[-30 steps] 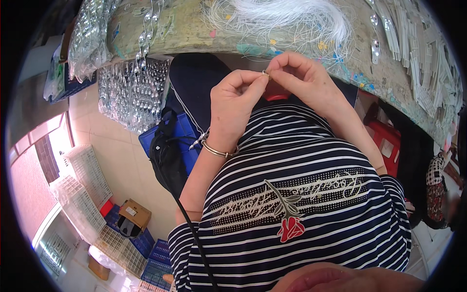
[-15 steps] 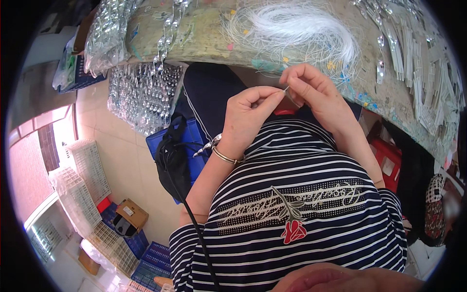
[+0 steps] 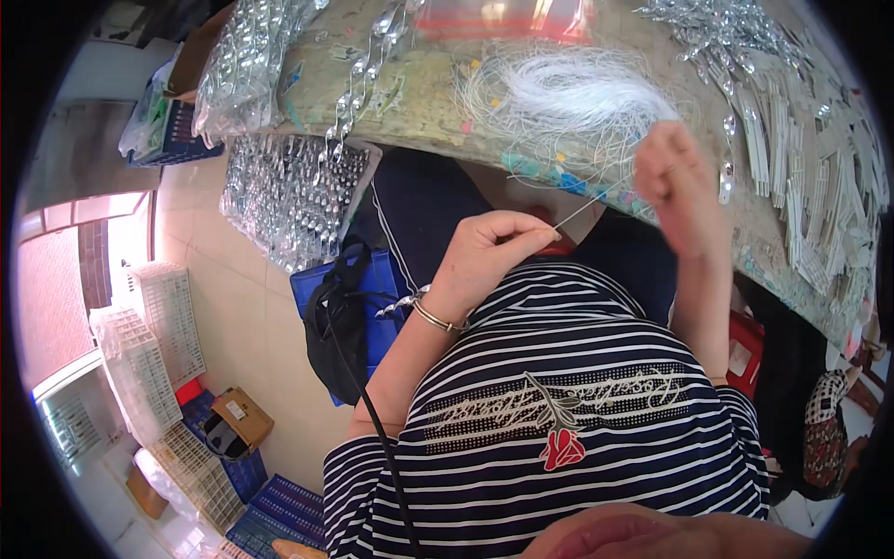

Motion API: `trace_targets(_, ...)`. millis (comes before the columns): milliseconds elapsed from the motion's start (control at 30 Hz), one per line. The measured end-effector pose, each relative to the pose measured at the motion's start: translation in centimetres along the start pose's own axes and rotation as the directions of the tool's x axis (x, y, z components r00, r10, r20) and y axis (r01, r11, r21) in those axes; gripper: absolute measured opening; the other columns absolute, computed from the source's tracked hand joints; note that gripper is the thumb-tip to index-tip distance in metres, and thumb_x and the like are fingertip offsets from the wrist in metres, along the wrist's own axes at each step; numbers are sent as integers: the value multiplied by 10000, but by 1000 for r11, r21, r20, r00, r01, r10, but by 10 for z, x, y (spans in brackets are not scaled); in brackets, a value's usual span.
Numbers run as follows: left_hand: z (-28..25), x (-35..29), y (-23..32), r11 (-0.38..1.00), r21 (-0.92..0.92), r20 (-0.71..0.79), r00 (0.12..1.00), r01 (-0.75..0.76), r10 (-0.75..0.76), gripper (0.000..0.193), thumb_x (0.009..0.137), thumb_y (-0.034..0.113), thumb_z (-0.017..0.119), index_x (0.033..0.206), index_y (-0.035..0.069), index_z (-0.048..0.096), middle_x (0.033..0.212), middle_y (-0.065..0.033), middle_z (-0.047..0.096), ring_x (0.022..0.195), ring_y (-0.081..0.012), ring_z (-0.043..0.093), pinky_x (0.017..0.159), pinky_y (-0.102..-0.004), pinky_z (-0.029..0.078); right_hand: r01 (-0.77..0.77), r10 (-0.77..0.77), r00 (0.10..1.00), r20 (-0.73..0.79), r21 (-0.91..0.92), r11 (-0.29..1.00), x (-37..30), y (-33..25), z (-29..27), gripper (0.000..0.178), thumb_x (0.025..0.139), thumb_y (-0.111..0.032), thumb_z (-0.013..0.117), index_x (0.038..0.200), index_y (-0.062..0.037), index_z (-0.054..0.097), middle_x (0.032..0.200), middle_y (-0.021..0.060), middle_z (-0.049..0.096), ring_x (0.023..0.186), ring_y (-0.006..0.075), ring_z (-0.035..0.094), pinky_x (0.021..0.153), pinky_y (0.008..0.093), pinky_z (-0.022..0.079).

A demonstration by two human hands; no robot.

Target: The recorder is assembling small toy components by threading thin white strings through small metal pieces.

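So — lettered shirt (image 3: pixel 521 373); fingers (image 3: pixel 524 224) pinch thread (image 3: pixel 585 210).

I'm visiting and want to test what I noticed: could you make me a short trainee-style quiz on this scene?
1. Which wrist wears the metal bracelet?
2. True or false: the bundle of white threads lies on the table.
3. Fill the blank: a thin pale ____ runs from the left hand toward the right hand.

Key: 1. the left; 2. true; 3. strand.
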State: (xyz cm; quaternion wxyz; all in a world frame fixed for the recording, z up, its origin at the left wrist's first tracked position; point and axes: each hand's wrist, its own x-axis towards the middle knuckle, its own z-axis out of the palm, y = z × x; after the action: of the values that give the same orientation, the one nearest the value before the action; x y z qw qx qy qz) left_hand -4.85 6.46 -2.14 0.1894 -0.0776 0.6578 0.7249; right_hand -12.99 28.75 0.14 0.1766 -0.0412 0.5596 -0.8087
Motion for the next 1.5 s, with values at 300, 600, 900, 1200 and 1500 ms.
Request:
trace_targets(300, -18, -11, -24, 996, 85, 222, 975, -36, 16, 321, 847, 37, 609, 1166, 16, 596, 1038, -74, 657, 963, -110, 602, 867, -231, 463, -108, 109, 994, -27, 34, 994, -4, 1, 17, 97, 966, -182, 457, 922, -96, 456, 724, -23, 453, 584, 44, 373, 517, 185, 303)
trace_targets(600, -55, -39, -43, 982, 179, 74, 994, 66, -80, 316, 890, 74, 567, 1199, 5, 564, 1026, -47, 643, 877, -93, 608, 785, -206, 473, -4, 8, 992, -124, 33, 999, 7, -19, -2, 98, 959, -183, 475, 915, -96, 483, 766, -13, 493, 620, 59, 412, 561, 205, 351)
trace_targets(900, -78, -11, -21, 926, 372, -364, 909, -58, 204, 179, 902, 154, 571, 987, 29, 667, 736, 13, 595, 594, -20, 452, 529, -163, 344, -99, 97, 994, -49, -52, 994, 27, -13, -13, 151, 953, -182, 480, 1012, -49, 522, 907, 39, 591, 787, 101, 571, 717, 251, 486)
trace_targets(1200, -169, 51, 0, 430, 903, -301, 682, -22, 667, 271, 904, 115, 501, 1112, -41, 576, 1000, -205, 579, 917, -341, 542, 823, -396, 416, -38, -401, 837, -372, -771, 636, 41, -48, -121, 312, 900, -194, 547, 1160, -22, 534, 1010, 85, 588, 887, 168, 566, 767, 294, 461)
trace_targets(1500, -189, 111, 24, 205, 968, -250, 597, 143, 762, 289, 880, 122, 514, 1123, -13, 596, 1007, -216, 579, 925, -367, 535, 822, -423, 408, -226, -556, 786, -270, -963, 148, 0, 2, -173, 370, 779, -169, 659, 1090, -2, 549, 962, 159, 553, 814, 264, 556, 733, 335, 459)
